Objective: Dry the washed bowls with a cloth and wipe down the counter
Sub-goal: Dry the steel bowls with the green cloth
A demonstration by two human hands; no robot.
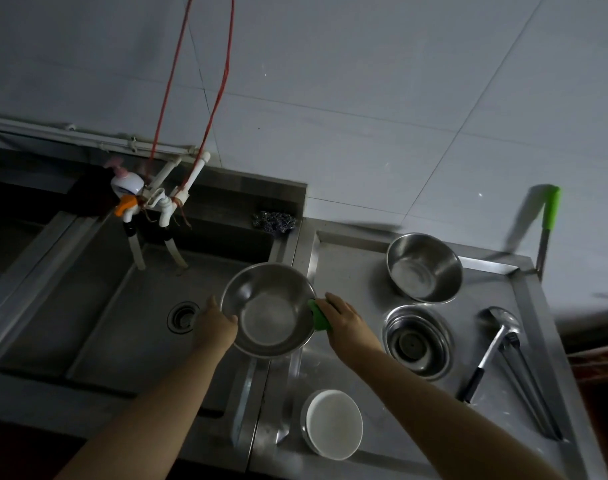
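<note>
- Presently, head view: my left hand [215,327] grips the near-left rim of a steel bowl [268,311], thumb over the lip, fingers curled underneath and out of sight. The bowl is held tilted, above the seam between the sink [98,306] and the table [351,271].
- Right hand [344,320] holds a green cloth [318,317] against the bowl's right rim; fingers bent over the cloth, clamped on it.
- Other bowls on the table: a second steel bowl [424,268] toward the wall, upright; a stack of steel bowls [416,341] just in front of it; white bowls [332,424] at the near edge, seemingly two nested.
- Ladle [491,348] and tongs [527,375] lie side by side at the far right. Steel scourer [274,221] sits on the sink's back corner; soap bottle [126,181] by the tap [164,202].
- Handling judgement: thin steel bowl, light and stiff, won't chip if bumped; likely wet, so slippery. Rim pinch with thumb over the lip looks the secure hold; turn it rim-wise while the cloth works round.
- White bowls probably ceramic or melamine, cannot tell which: treat as fragile, heavier; lift singly by the rim.
- Cloth is soft, bunches easily; keep it wadded under the fingers.
- Lighting is dim; wetness on surfaces not readable.
</note>
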